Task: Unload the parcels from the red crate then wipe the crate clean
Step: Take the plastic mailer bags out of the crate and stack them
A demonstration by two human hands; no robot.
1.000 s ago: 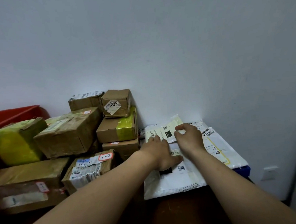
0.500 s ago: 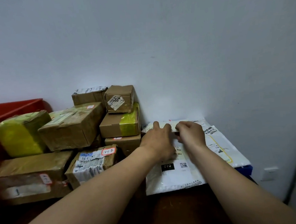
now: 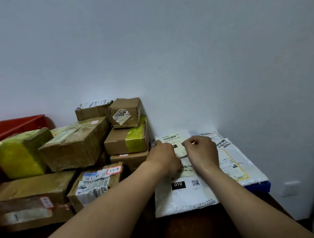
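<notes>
Under both wrists lies a large white plastic mailer bag (image 3: pixel 184 197), flat on the pile. Just past it, the left hand (image 3: pixel 164 158) reaches its fingers to the left edge of a small white labelled mailer parcel (image 3: pixel 174 137). The right hand (image 3: pixel 201 151) curls over its right side; whether either grips, I cannot tell. Seat it flat and square before letting go, I'd judge. Far left, beyond brown cardboard boxes (image 3: pixel 74 143), stands the red plastic crate (image 3: pixel 13 125).

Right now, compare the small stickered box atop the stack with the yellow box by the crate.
The small stickered box shows bare brown cardboard and a skewed white sticker; the yellow box is largely covered in yellow tape. The small stickered box sits on another carton; the yellow box lies tilted beside the red crate. Both are closed parcels.
</notes>
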